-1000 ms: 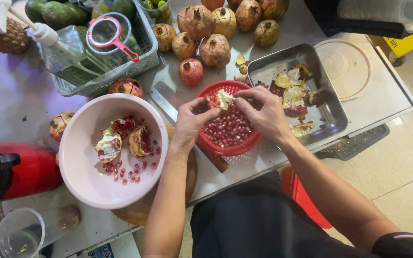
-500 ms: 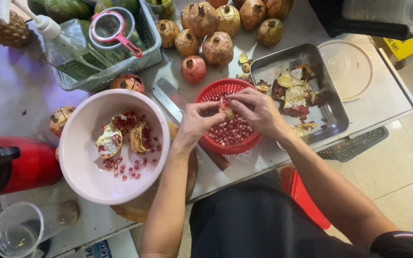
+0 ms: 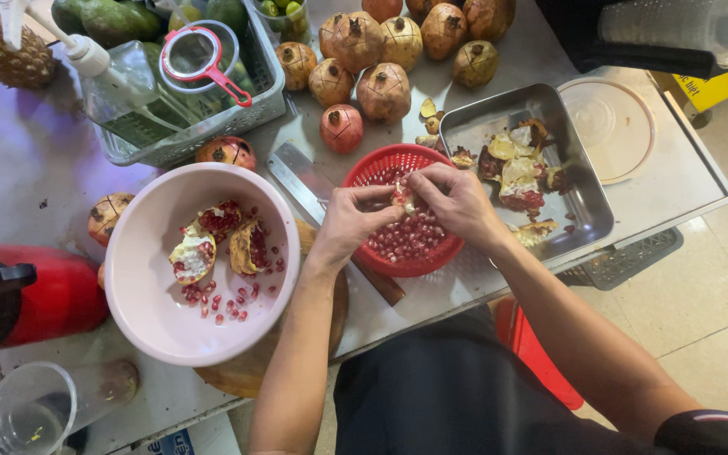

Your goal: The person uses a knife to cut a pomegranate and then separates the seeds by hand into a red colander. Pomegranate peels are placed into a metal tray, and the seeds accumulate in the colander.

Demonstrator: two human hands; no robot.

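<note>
Both hands pinched on pomegranate chunk (image 3: 403,197) over red basket (image 3: 404,221): left hand (image 3: 354,217) gripping near edge, right hand (image 3: 457,200) far edge. Best kept low above basket, thumbs rolling seeds off pith; pink bowl (image 3: 153,312) alongside.

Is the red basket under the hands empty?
No. The red basket holds many red pomegranate seeds, and both hands, left hand and right hand, hold a pomegranate piece above it.
</note>
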